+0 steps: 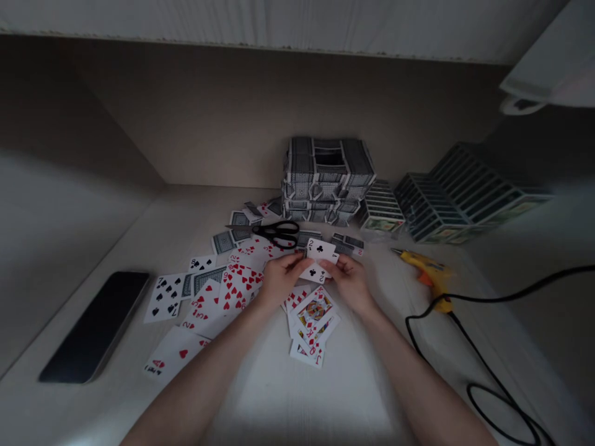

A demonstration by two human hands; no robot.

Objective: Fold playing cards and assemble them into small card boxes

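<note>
Between my two hands is a two of clubs playing card (320, 250), face up. My left hand (282, 279) pinches its left side, and my right hand (351, 282) pinches its right side. A small piece with a black mark juts out at the card's right edge; I cannot tell whether it is a second card. Just below my hands lie a king of diamonds (316, 310) and a jack (309, 354), overlapping with other cards. Left of my left hand spreads a pile of red-suited cards (239, 288). Black-handled scissors (274, 232) rest on cards behind my left hand.
A boxy structure of folded cards (325, 173) stands at the back. Several decks or card stacks (437, 204) sit to its right. A yellow glue gun (430, 272) with a black cord (488, 359) lies at the right. A phone (97, 325) lies at the left.
</note>
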